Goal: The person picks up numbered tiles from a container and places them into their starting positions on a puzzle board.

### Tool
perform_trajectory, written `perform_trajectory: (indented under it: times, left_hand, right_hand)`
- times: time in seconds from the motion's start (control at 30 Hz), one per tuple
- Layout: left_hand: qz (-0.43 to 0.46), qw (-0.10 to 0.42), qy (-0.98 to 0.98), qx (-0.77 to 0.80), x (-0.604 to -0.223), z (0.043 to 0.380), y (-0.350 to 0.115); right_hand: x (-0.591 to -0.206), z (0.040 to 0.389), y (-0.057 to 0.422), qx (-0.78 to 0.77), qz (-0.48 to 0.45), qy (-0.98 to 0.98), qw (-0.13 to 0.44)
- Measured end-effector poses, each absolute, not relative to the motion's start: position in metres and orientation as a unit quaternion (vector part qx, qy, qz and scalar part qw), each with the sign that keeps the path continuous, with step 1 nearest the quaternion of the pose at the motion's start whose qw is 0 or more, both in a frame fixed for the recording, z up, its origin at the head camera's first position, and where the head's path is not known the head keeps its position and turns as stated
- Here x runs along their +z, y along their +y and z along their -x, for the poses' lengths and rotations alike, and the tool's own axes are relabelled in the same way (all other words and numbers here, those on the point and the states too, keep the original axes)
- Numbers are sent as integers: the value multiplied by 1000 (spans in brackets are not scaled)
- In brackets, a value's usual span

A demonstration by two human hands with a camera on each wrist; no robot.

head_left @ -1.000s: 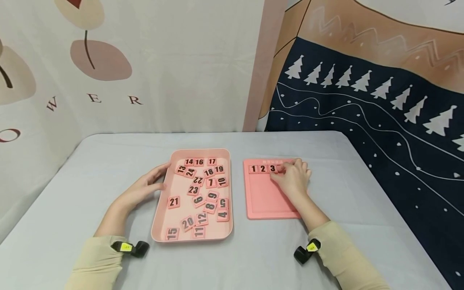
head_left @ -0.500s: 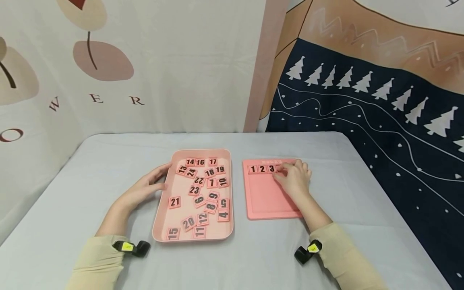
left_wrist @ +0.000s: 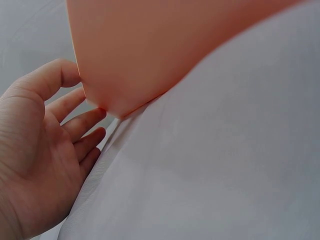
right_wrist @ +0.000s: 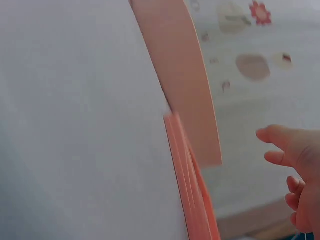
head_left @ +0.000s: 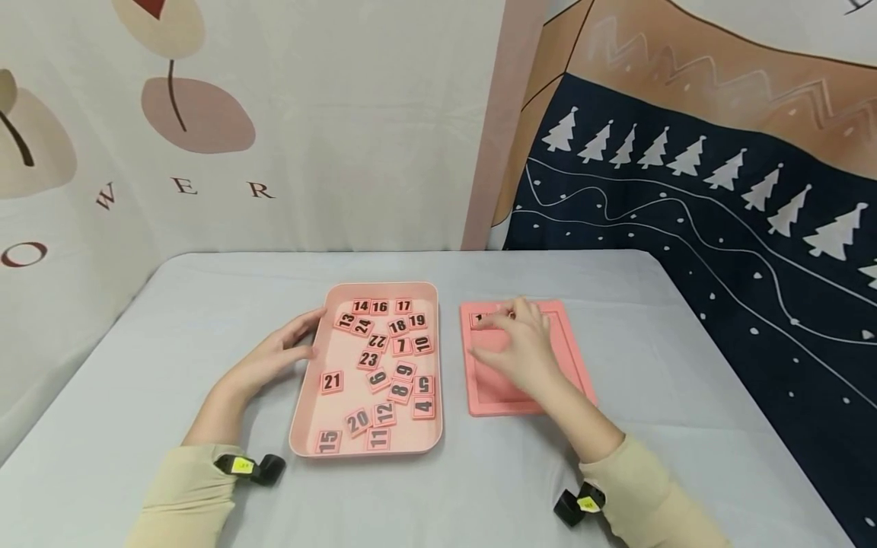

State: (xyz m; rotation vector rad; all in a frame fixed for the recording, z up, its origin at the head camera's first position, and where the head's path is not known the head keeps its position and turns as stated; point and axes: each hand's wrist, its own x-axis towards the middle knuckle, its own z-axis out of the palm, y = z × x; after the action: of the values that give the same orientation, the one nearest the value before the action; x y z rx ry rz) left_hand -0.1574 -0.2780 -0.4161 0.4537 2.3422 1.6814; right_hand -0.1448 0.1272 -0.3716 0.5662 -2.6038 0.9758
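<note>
My left hand (head_left: 267, 361) touches the left side of the pink tray (head_left: 404, 443) with its fingertips. In the left wrist view its fingers lie loosely bent against the tray's wall (left_wrist: 125, 45). Above the pink square board (head_left: 479, 388), my right hand (head_left: 517, 350) has thumb and forefinger apart with nothing between them. The number tile 1 (head_left: 477, 320) shows at the board's upper left. The hand hides most of the tiles to its right. In the right wrist view, my right hand (right_wrist: 300, 170) has its thumb and forefinger extended.
Several number tiles lie loose in the tray, among them a 21 tile (head_left: 332, 381), a 4 tile (head_left: 423, 407) and a 15 tile (head_left: 329, 441). A grey cloth (head_left: 493, 487) covers the table. Printed curtains (head_left: 356, 137) hang behind it.
My right hand has let go at the row's right end and moved left across the board, now covering the 2 and 3 tiles. My left hand stays at the tray.
</note>
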Motion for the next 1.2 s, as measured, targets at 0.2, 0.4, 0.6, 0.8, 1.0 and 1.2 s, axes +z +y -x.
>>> perform_trajectory:
  times: [0.2, 0.4, 0.6, 0.8, 1.0, 1.2]
  left_hand:
    - [-151, 113, 797, 574, -416, 157, -278]
    - [-152, 110, 799, 571, -416, 157, -278]
    - [-150, 113, 798, 573, -417, 157, -278]
    - [-152, 112, 799, 570, -416, 157, -277]
    - [-154, 111, 799, 570, -415, 158, -277]
    - [-151, 110, 802, 568, -415, 158, -278]
  right_hand:
    - [-369, 126, 105, 325, -273, -894, 143]
    - [-372, 118, 87, 272, -316, -904, 97]
    - [-373, 113, 72, 226, -332, -915, 44]
    - [-375, 110, 64, 190, -316, -929, 7]
    - [-375, 110, 60, 166, -299, -940, -5]
    - [-373, 111, 54, 123, -295, -947, -17]
